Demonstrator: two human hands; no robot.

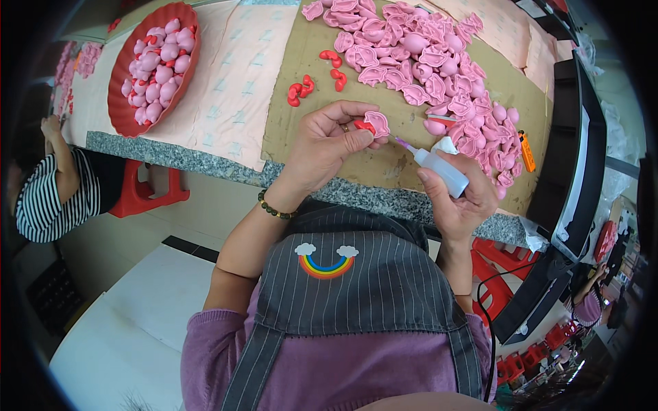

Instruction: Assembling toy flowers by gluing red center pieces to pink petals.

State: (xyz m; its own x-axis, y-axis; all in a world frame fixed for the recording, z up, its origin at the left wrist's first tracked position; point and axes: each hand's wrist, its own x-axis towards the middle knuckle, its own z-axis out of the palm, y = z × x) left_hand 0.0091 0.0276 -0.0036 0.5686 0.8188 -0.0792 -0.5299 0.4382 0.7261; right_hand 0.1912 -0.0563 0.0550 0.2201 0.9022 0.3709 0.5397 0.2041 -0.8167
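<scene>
Between the thumb and fingers of my left hand (321,145) is a small hollow pink plastic shell (377,123), its open side showing. A red plastic piece (364,127) sits at the shell's left edge, also in that grip. My right hand (469,198) is wrapped round a translucent squeeze bottle (444,172) tilted toward the shell. The bottle's thin purple nozzle (403,142) points at the shell's lower right; whether it touches I cannot tell. A crumpled white wad (445,145) shows between the bottle and my right fingers. Several loose red pieces (338,79) lie beyond my left hand.
A large heap of pink shells (411,48) covers the far right of the cardboard (295,133). An orange-handled cutter (526,152) lies beside it. At left stands a red fluted bowl (118,103) of pink-and-red pieces. Another person (58,188) is at far left.
</scene>
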